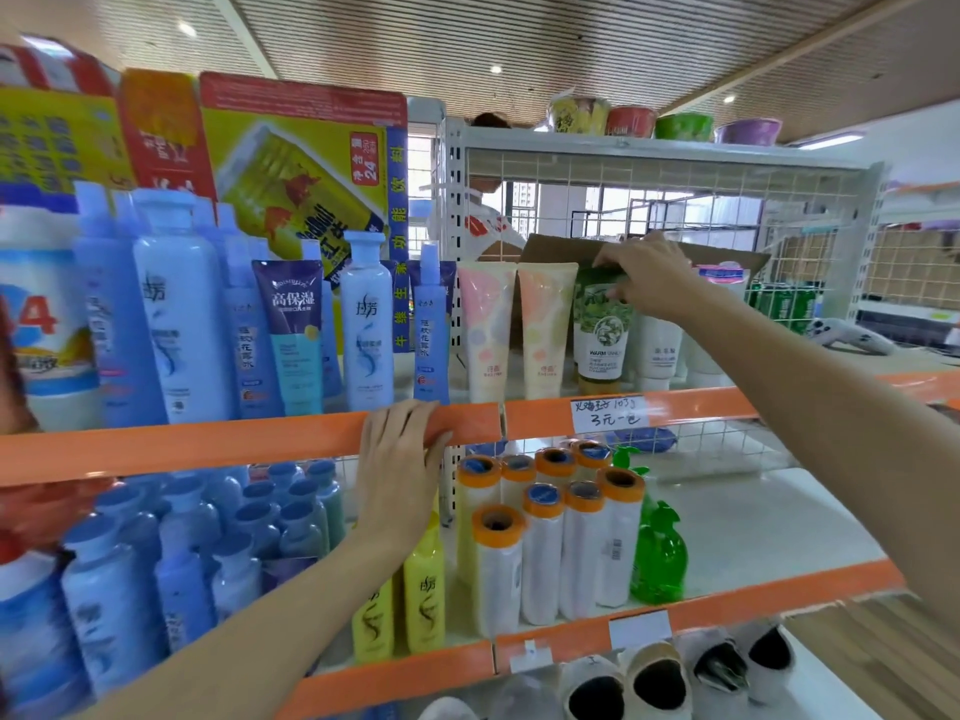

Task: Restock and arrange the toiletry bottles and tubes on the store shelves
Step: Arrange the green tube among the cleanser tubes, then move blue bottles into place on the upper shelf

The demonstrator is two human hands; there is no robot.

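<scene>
The right hand (647,275) is reaching to the upper shelf and is pinching the flat crimped top end of a green tube (602,330) between its fingers and thumb. This tube is standing upright on its cap, so its long axis is going vertical, with the crimped end pointing up and the cap pointing down to the shelf board. Its printed face with leaves is turning toward the camera. The left hand (400,459) is resting on the orange shelf edge (208,444), with the fingers curled over the top of the strip and holding it.

Just beside the green tube, on its left, two pale pink tubes (511,330) are standing in the same way, cap down. On its right a white tube (658,350) is standing, partly hidden behind the right wrist. Further left on the same shelf, blue bottles (176,309) and a dark blue tube (293,335) are standing upright. On the shelf below, rolls with orange ends (545,543), a green bottle (657,558) and yellow bottles (423,600) are standing
</scene>
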